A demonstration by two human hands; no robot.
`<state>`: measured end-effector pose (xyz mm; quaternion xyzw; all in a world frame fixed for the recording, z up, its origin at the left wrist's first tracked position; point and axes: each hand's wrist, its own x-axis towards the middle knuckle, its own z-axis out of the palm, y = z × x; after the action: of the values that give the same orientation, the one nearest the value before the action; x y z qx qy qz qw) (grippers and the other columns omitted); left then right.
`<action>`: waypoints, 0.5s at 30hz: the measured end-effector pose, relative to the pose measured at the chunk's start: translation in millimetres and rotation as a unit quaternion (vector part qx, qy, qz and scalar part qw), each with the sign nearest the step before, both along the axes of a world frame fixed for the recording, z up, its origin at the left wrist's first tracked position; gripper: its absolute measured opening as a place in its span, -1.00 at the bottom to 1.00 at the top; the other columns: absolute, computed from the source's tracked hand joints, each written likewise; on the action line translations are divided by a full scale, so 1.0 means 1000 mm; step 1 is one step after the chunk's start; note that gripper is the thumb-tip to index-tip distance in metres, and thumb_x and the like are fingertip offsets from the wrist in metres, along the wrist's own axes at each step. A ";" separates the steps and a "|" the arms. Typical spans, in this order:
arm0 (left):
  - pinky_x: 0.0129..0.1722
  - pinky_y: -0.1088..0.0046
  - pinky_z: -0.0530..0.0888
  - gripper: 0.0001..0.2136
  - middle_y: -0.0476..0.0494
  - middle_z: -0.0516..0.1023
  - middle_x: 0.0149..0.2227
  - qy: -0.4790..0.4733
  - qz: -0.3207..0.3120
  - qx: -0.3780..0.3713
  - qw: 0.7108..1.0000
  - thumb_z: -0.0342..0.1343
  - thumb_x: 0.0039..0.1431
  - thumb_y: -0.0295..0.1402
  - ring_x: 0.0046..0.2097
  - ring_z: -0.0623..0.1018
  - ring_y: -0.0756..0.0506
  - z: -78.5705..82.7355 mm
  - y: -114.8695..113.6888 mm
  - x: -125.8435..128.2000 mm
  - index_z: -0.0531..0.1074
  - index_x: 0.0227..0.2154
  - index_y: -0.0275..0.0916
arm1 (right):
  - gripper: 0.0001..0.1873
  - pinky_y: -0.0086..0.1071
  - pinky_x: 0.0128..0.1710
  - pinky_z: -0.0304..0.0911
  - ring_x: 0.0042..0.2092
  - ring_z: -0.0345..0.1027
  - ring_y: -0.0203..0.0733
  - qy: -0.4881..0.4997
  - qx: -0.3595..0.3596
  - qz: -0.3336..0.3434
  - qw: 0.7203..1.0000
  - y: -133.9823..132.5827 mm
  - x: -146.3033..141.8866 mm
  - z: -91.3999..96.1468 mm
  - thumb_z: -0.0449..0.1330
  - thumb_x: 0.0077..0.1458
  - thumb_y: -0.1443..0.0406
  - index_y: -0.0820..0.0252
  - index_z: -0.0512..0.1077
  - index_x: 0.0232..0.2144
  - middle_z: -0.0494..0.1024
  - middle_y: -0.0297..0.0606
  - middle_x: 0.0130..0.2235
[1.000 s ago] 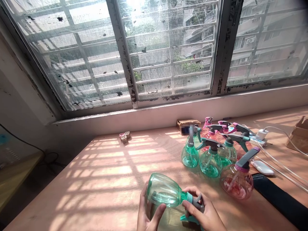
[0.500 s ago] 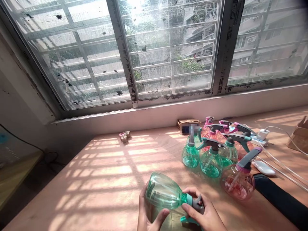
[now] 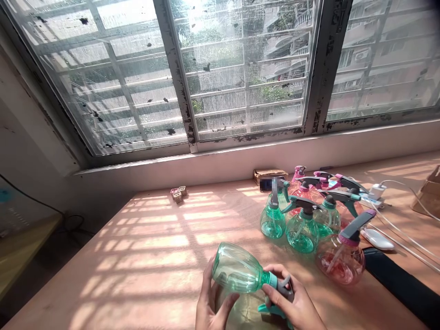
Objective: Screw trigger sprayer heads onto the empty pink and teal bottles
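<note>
A clear green spray bottle [image 3: 239,268] lies tilted on its side in the air above the table, its base to the left and its neck to the right. My left hand [image 3: 215,298] cups the base end, fingers behind it and thumb in front. Around the teal collar and grey spray head, my right hand [image 3: 292,293] is closed, thumb on the near side. A teal part of the head [image 3: 271,310] shows below the right thumb. No liquid can be made out inside this bottle.
Several green spray bottles [image 3: 302,233] and pink ones stand at the right, holding some liquid. The nearest pink bottle [image 3: 340,261] is beside a black pouch [image 3: 402,284]. Further off are a white case [image 3: 377,239], cables, a cardboard box [image 3: 428,195] and small blocks [image 3: 178,194].
The green bottle has shifted slightly up and to the right, its base a little higher. My left thumb has moved slightly; my right hand keeps its grip on the spray head.
</note>
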<state>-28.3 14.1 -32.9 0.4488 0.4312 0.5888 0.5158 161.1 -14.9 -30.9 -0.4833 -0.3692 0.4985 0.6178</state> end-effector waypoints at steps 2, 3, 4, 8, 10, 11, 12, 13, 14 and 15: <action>0.29 0.14 0.48 -0.17 -0.25 0.58 0.26 0.013 -0.006 -0.002 1.000 0.48 -0.01 -0.04 0.30 0.53 -0.40 0.001 -0.001 0.000 0.33 0.32 -0.02 | -0.41 -0.26 -0.42 0.44 -0.44 0.50 -0.11 0.003 -0.012 0.001 1.000 0.000 -0.001 -0.001 0.51 -0.09 -0.16 0.11 0.58 -0.18 0.52 -0.40 -0.46; 0.28 0.13 0.49 -0.15 -0.26 0.60 0.23 0.017 -0.008 -0.004 1.000 0.48 -0.01 -0.03 0.28 0.54 -0.40 0.001 -0.002 0.000 0.31 0.34 -0.03 | -0.40 -0.25 -0.41 0.42 -0.45 0.51 -0.10 0.000 -0.014 0.000 1.000 0.000 -0.001 -0.002 0.51 -0.09 -0.16 0.12 0.58 -0.18 0.51 -0.41 -0.47; 0.27 0.13 0.49 -0.13 -0.28 0.60 0.22 0.017 -0.008 -0.007 1.000 0.48 -0.01 -0.02 0.27 0.55 -0.41 0.002 -0.003 0.000 0.29 0.35 -0.04 | -0.40 -0.25 -0.41 0.41 -0.45 0.51 -0.09 -0.006 -0.012 0.001 1.000 0.000 -0.001 -0.003 0.51 -0.09 -0.16 0.13 0.58 -0.19 0.51 -0.41 -0.49; 0.23 0.17 0.52 -0.12 -0.28 0.64 0.17 0.009 0.000 -0.025 1.000 0.44 0.03 0.03 0.24 0.58 -0.39 0.003 -0.004 0.000 0.24 0.38 -0.06 | -0.39 -0.27 -0.41 0.32 -0.50 0.48 -0.12 -0.018 -0.003 0.021 1.000 0.001 -0.001 -0.013 0.51 -0.10 -0.15 0.16 0.56 -0.19 0.55 -0.40 -0.52; 0.22 0.20 0.52 -0.11 -0.26 0.65 0.15 0.012 0.007 -0.027 1.000 0.45 0.02 0.02 0.23 0.58 -0.38 0.002 -0.003 -0.001 0.24 0.37 -0.06 | -0.39 -0.27 -0.41 0.30 -0.50 0.46 -0.13 -0.019 0.004 0.032 0.999 0.002 -0.001 -0.017 0.49 -0.06 -0.16 0.16 0.55 -0.19 0.55 -0.39 -0.53; 0.22 0.22 0.51 -0.11 -0.26 0.65 0.16 0.012 0.009 -0.026 1.000 0.46 0.01 0.02 0.24 0.58 -0.38 0.001 -0.002 -0.001 0.24 0.37 -0.06 | -0.40 -0.26 -0.40 0.31 -0.50 0.47 -0.12 -0.022 0.006 0.033 0.999 0.003 -0.001 -0.019 0.47 -0.04 -0.16 0.16 0.54 -0.18 0.55 -0.39 -0.53; 0.23 0.22 0.50 -0.10 -0.26 0.64 0.18 0.011 0.010 -0.024 1.000 0.46 0.01 0.01 0.25 0.57 -0.38 0.000 -0.002 -0.001 0.24 0.37 -0.07 | -0.41 -0.25 -0.39 0.33 -0.48 0.47 -0.11 -0.027 0.008 0.034 0.999 0.003 0.000 -0.020 0.46 -0.01 -0.16 0.16 0.55 -0.18 0.55 -0.40 -0.53; 0.24 0.23 0.49 -0.10 -0.27 0.62 0.19 0.011 0.010 -0.021 1.000 0.47 0.00 0.01 0.26 0.56 -0.37 -0.001 -0.001 -0.001 0.24 0.37 -0.07 | -0.41 -0.23 -0.37 0.35 -0.47 0.48 -0.10 -0.033 0.009 0.034 0.999 0.004 0.001 -0.020 0.45 0.00 -0.17 0.17 0.55 -0.17 0.55 -0.39 -0.54; 0.25 0.23 0.48 -0.10 -0.27 0.61 0.21 0.010 0.009 -0.018 1.000 0.47 0.00 0.00 0.27 0.55 -0.37 -0.002 -0.001 -0.001 0.23 0.37 -0.07 | -0.41 -0.22 -0.37 0.36 -0.46 0.49 -0.09 -0.036 0.007 0.033 0.999 0.004 0.001 -0.021 0.44 0.02 -0.17 0.17 0.54 -0.16 0.55 -0.39 -0.53; 0.25 0.23 0.48 -0.11 -0.27 0.60 0.22 0.010 0.006 -0.015 1.000 0.47 0.01 -0.01 0.27 0.54 -0.37 -0.003 0.000 -0.001 0.23 0.37 -0.07 | -0.40 -0.22 -0.36 0.36 -0.46 0.49 -0.08 -0.037 0.004 0.033 0.999 0.004 0.002 -0.021 0.44 0.02 -0.17 0.17 0.54 -0.16 0.55 -0.39 -0.52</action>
<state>-29.4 13.9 -35.8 0.4440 0.4476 0.5813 0.5144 162.9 -10.7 -51.7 -0.4863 -0.4094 0.4988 0.5892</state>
